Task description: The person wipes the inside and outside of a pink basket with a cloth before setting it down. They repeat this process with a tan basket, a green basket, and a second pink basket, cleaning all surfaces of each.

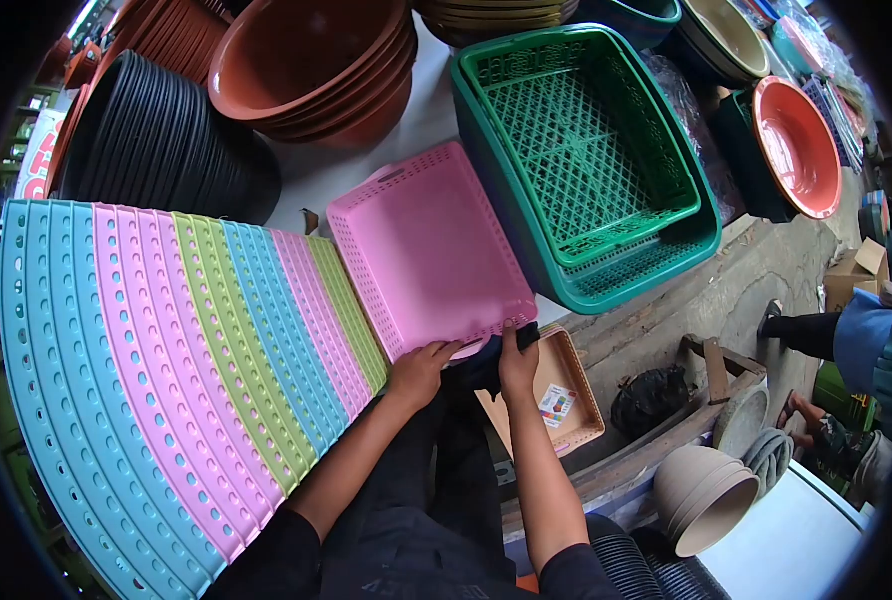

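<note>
A shallow pink plastic basket (431, 250) with perforated sides lies in front of me. My left hand (418, 376) is closed at its near rim, fingertips by the handle slot. At the near right corner, my right hand (518, 365) grips a dark bunched cloth (528, 335), thumb up against the rim. Part of the cloth hangs below the basket and its full shape is hidden. Left of the basket leans a long nested row of blue, pink and green perforated baskets (196, 330). Beyond its right side stand stacked green baskets (586, 150).
Brown basins (316, 70) and stacked black pots (166, 140) stand behind. A peach basket with a label (571, 390) sits below my right hand. Beige pots (706, 495) and a wooden frame (721, 375) are at lower right. A person's leg (806, 330) shows at the right.
</note>
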`<state>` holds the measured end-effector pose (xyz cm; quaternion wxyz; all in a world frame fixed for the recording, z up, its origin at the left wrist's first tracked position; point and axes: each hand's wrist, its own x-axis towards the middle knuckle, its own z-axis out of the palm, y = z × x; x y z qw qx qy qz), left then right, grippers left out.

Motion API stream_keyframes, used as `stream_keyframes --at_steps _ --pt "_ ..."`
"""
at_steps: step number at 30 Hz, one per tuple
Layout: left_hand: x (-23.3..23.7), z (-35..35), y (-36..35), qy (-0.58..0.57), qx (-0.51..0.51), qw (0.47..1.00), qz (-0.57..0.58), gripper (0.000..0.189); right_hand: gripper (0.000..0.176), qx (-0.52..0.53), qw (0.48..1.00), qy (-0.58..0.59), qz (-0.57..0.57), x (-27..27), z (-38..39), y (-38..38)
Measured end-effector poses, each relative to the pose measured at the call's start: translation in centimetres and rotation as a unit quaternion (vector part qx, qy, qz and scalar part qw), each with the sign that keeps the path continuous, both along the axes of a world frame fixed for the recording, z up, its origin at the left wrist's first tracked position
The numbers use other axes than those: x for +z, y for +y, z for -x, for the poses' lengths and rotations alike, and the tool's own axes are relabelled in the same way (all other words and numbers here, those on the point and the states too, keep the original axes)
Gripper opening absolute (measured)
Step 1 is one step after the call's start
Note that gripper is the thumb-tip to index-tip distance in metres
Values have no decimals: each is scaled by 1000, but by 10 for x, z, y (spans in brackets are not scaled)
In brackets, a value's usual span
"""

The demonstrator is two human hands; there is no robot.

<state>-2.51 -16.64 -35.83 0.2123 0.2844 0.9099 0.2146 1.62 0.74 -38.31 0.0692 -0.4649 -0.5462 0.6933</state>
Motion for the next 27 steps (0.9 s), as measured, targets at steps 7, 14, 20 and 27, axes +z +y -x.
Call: stream_keyframes --at_steps 7,14,20,27 --pt "12 -2 10 23 23 996 -83 43 45 -3 999 -24 27 19 -41 3" --pt "19 -70 23 89 -110 977 -157 33 55 -122 980 -123 92 4 -215 -19" --pt "-27 -120 68 -150 -242 959 -13 32 37 -344 889 -281 106 -42 -311 -40" --pt "-176 -156 164 -176 -301 935 61 42 35 -456 865 -156 139 -90 -320 -62"
